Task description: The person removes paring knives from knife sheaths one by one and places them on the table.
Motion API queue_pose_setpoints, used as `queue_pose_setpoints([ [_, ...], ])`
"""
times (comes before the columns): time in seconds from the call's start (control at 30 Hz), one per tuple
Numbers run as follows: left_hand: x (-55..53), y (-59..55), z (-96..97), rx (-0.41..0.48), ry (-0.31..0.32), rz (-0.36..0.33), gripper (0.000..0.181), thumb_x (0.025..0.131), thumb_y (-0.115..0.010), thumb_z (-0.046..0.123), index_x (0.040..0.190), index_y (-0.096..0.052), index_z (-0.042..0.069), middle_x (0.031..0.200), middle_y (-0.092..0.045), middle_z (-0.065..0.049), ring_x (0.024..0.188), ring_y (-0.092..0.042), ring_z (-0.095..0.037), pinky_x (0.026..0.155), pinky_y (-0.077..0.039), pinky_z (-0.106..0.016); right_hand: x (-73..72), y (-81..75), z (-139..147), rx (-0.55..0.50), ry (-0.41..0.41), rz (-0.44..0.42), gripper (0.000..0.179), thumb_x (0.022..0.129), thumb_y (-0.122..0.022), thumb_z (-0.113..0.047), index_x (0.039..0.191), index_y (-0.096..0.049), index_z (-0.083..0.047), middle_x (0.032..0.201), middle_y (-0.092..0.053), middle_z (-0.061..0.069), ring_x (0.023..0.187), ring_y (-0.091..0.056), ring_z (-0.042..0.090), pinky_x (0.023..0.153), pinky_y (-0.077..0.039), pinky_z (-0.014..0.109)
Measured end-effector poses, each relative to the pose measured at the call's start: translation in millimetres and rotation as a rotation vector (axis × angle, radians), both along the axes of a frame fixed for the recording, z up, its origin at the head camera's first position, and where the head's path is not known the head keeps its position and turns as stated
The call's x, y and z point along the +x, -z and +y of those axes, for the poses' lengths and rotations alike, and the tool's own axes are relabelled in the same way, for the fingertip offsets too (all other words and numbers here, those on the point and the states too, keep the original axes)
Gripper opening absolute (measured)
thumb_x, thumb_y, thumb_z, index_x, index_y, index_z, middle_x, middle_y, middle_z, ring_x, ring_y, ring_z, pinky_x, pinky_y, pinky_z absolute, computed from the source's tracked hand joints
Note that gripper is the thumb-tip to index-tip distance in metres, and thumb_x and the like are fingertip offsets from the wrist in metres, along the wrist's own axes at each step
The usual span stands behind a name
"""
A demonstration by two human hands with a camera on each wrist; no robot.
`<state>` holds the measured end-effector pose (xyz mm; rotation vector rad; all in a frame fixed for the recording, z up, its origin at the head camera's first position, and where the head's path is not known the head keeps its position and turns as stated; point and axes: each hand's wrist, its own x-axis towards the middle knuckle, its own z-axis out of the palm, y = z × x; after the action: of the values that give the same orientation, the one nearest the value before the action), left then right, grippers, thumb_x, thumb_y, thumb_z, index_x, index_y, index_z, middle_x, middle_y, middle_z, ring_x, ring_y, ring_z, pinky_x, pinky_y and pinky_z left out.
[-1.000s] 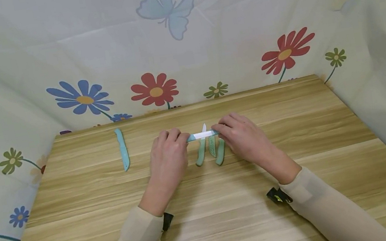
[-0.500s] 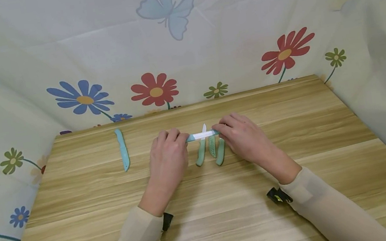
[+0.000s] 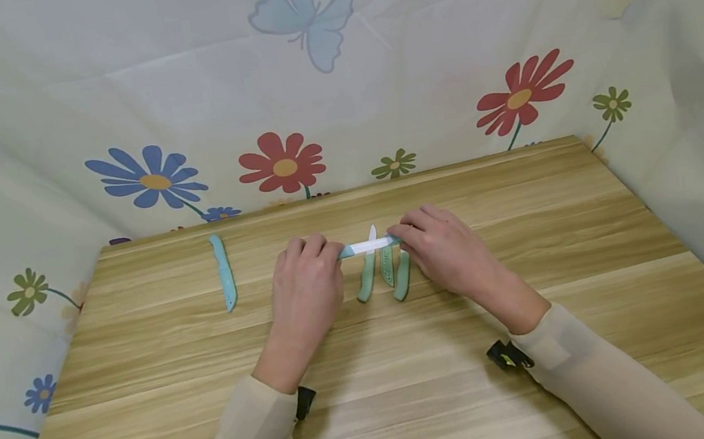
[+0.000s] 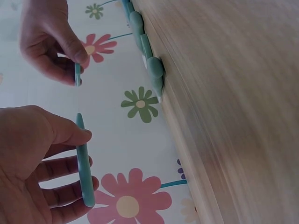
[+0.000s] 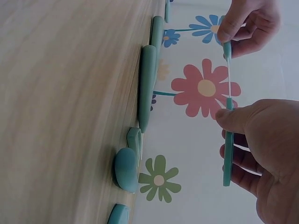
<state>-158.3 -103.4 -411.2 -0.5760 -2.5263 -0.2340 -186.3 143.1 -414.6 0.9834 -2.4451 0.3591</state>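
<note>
In mid-air above the table, my left hand [image 3: 308, 279] pinches the teal handle of a small knife [image 3: 370, 246], its white blade pointing right. My right hand [image 3: 448, 247] pinches a teal blade sheath [image 5: 228, 144] at the blade's tip end. The two line up, and the blade meets the sheath's mouth; how far the tip is inside I cannot tell. Below them lie a green-handled knife [image 3: 367, 278] with a bare white blade, a pale green sheath [image 3: 388, 267] and another green handle [image 3: 402, 276], whose far end is hidden behind my right hand.
A light blue knife in its cover [image 3: 225, 275] lies by itself on the left of the wooden table [image 3: 379, 397]. A flower-printed white curtain [image 3: 185, 108] closes in the back and both sides.
</note>
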Motion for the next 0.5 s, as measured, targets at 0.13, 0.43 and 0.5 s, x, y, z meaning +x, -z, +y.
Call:
queue_pose_setpoints([
  [0.13,0.1,-1.9,-0.3,-0.001,-0.007,-0.001,0.015,0.096,-0.074,0.005,0.109,-0.080,0.004,0.104,-0.071,-0.011,0.090,-0.060,-0.032,0.078,-0.056,-0.043,0.2,-0.7,1.4,-0.008,0.000,-0.006,0.028,0.094,-0.081,-0.004,0.121,-0.077,-0.003,0.110,-0.072,0.012,0.099,-0.064,0.029,0.087,-0.056,0.039],
  [0.43,-1.8,-2.6,-4.2,0.014,-0.036,-0.003,0.016,0.093,-0.074,0.003,0.108,-0.081,0.004,0.103,-0.072,-0.011,0.089,-0.060,-0.032,0.076,-0.056,-0.043,-0.4,-1.5,4.1,-0.021,0.010,-0.008,0.026,0.095,-0.079,-0.003,0.120,-0.076,-0.002,0.110,-0.072,0.013,0.101,-0.065,0.031,0.089,-0.057,0.041],
  [0.5,-1.8,-2.5,-4.8,0.018,-0.038,-0.003,0.016,0.093,-0.074,0.003,0.108,-0.081,0.004,0.103,-0.072,-0.011,0.090,-0.061,-0.033,0.077,-0.056,-0.044,-0.7,-1.5,4.2,-0.026,0.014,-0.006,0.025,0.095,-0.079,-0.004,0.120,-0.076,-0.002,0.109,-0.072,0.013,0.101,-0.065,0.031,0.089,-0.057,0.041],
])
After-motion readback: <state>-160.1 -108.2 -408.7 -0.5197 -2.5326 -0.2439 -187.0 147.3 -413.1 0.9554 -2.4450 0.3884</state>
